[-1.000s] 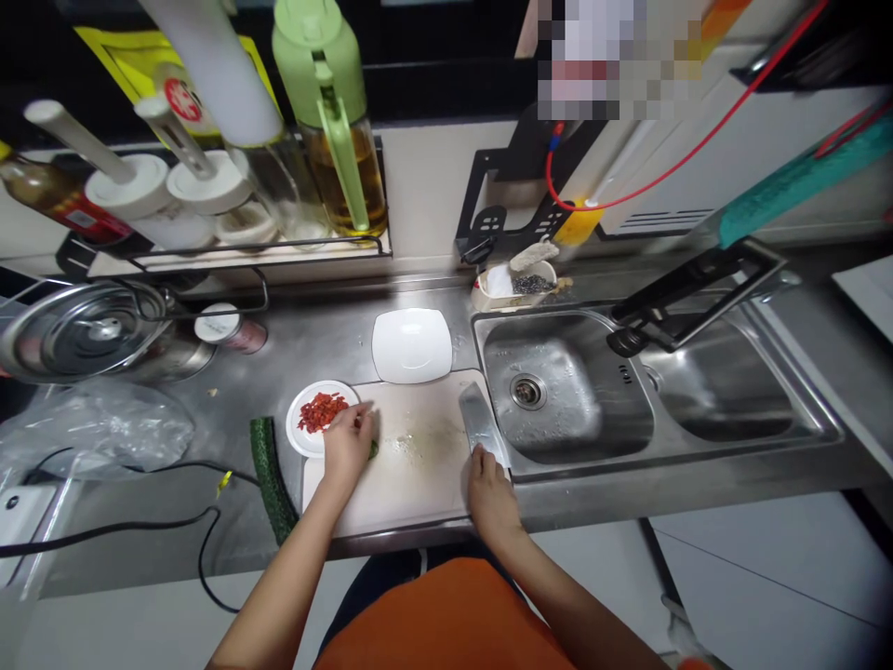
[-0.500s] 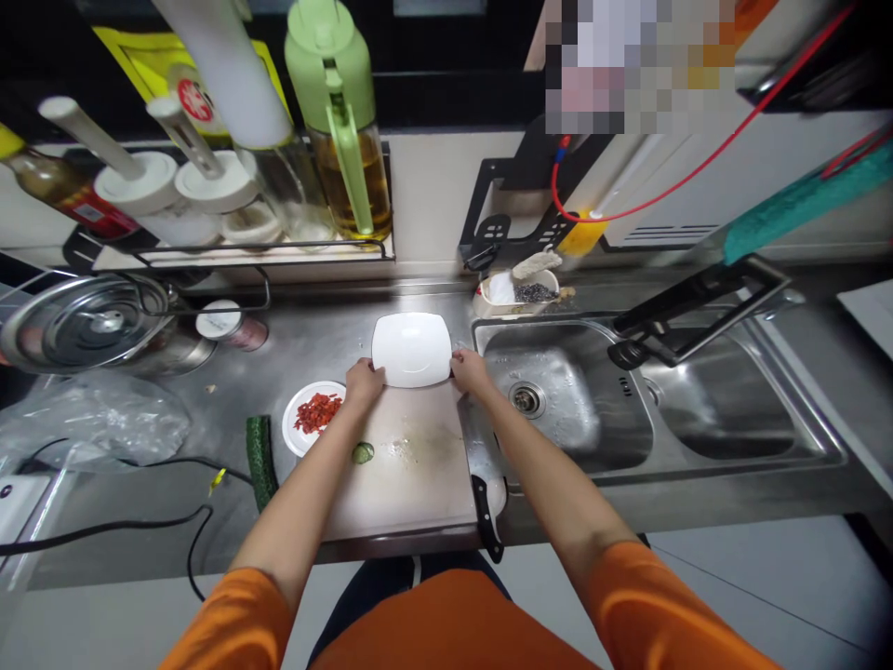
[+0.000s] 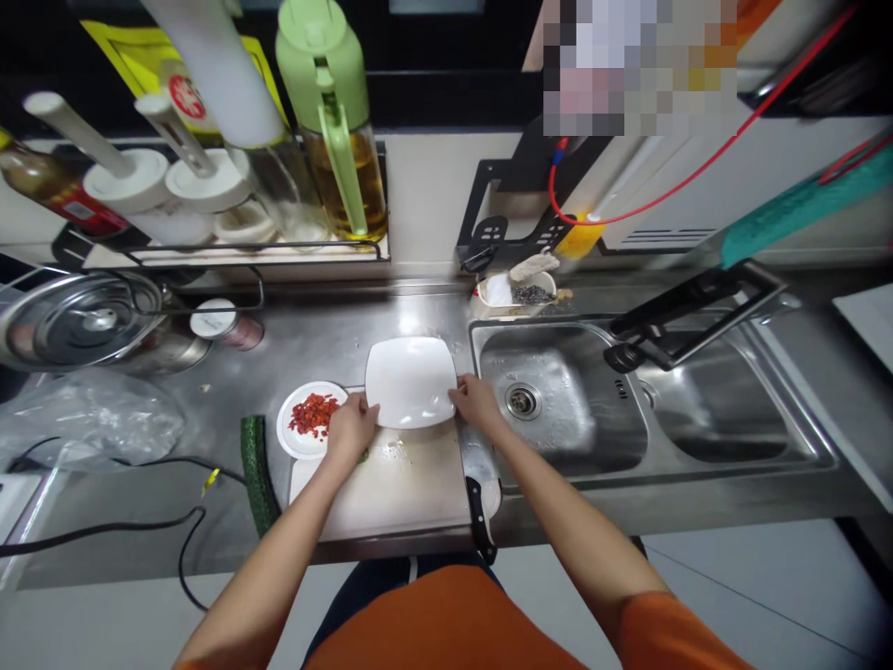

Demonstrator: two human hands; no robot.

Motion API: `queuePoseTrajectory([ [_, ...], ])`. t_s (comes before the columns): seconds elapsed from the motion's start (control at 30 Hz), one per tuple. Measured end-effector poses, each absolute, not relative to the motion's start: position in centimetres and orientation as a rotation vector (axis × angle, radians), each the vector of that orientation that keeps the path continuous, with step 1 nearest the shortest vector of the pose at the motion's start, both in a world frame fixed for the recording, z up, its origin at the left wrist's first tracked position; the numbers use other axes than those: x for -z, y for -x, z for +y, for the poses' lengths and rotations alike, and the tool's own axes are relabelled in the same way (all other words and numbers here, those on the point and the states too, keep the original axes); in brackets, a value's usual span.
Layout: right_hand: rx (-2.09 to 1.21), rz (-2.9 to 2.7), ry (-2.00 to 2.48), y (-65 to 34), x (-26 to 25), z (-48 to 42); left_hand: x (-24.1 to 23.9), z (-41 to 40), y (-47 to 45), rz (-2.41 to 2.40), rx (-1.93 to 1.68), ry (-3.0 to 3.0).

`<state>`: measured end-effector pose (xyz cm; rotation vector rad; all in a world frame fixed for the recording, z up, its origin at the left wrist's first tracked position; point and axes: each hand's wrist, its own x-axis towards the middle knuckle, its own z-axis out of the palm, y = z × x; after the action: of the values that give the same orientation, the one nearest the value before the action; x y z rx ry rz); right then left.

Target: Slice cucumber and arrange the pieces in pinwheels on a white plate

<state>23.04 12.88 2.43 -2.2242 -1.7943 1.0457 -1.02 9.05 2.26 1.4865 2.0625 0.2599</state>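
Observation:
Between my two hands is a white squarish plate (image 3: 411, 383), held over the far part of the cutting board (image 3: 397, 498). My left hand (image 3: 353, 426) grips its near left corner, and my right hand (image 3: 478, 402) pinches its right edge. To the left, a round white plate (image 3: 284, 435) carries chopped red pieces (image 3: 313, 415), partly behind my left hand. A sliver of green cucumber shows just under that hand. A whole cucumber (image 3: 258, 475) lies further left. Along the board's right side rests a knife (image 3: 479, 516) with a black handle.
A double steel sink (image 3: 579, 409) with a black faucet (image 3: 648, 326) lies to the right. Behind stand a sponge caddy (image 3: 513, 296) and a rack with an oil bottle (image 3: 335, 158) and jars. At left are a lidded pot (image 3: 90, 326), a plastic bag (image 3: 104, 419) and black cords (image 3: 98, 528).
Both hands have drawn the squarish plate toward me, further over the board, and it looks larger. My left hand now covers most of the cucumber piece on the board.

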Motion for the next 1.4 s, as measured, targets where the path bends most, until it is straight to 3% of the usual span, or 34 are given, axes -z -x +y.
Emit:
queuePoseTrajectory([
  [0.3, -1.069, -1.961, 2.355, -22.8, -3.1, 4.9, -1.7, 0.8, 0.8, 1.993, -0.178, -1.484],
  [0.93, -1.011, -1.96, 2.533, -21.9, -2.6, 3.8, -1.4, -0.3, -0.4, 2.041, -0.023, -1.476],
  [1.4, -0.878, -2.042, 2.4, -20.9, -4.1, 1.8, 0.2, -1.8, 4.5, 2.167, -0.341, -1.548],
])
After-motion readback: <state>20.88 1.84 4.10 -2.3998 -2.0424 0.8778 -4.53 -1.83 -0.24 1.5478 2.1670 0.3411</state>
